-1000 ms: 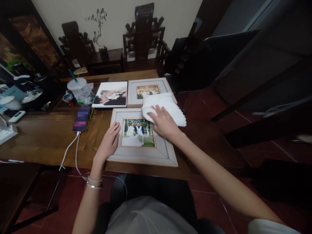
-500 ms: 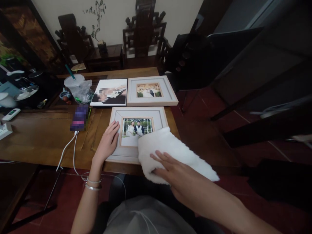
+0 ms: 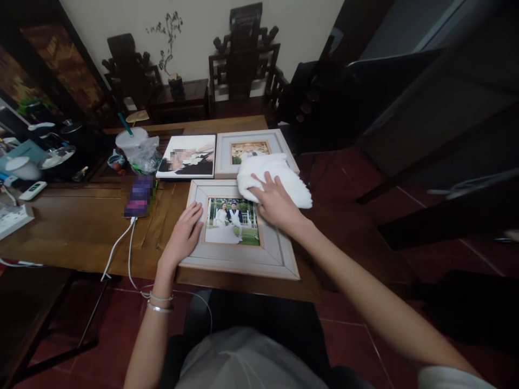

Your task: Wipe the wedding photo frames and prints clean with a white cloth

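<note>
White, fluffy cloth [image 3: 295, 186] lies bunched over the far right corner of the near picture frame [image 3: 237, 258] and laps onto the far frame [image 3: 224, 155] just beyond it. The right hand [image 3: 279, 208] rests on that cloth, fingers slightly spread; from where I'm standing I cannot tell whether any fabric is pinched underneath. The left hand [image 3: 184, 235] lies along the near picture frame's left border, fingers straight and close together, grasping nothing that I can see.

What would worry me is how close the near picture frame lies to the table's [image 3: 81, 227] front edge: a hard pull toward the body, with only that flat palm steadying it, might slide it off. A fold of cloth could also catch a corner and nudge the far frame askew. Left of the near picture frame, white cables [image 3: 112, 251] run from a phone [image 3: 139, 197] and drop over the edge near the bracelets [image 3: 160, 309]; a careless sweep of that arm could drag the phone along.

Pale grey and broad, the near picture frame's border has mitred corners, a light wooden rim and a thin wooden lip around its photo [image 3: 231, 224]. Beyond its far left corner sit a flat, borderless picture [image 3: 203, 145], a crinkled clear bag [image 3: 145, 156] and a round cup [image 3: 128, 139].
</note>
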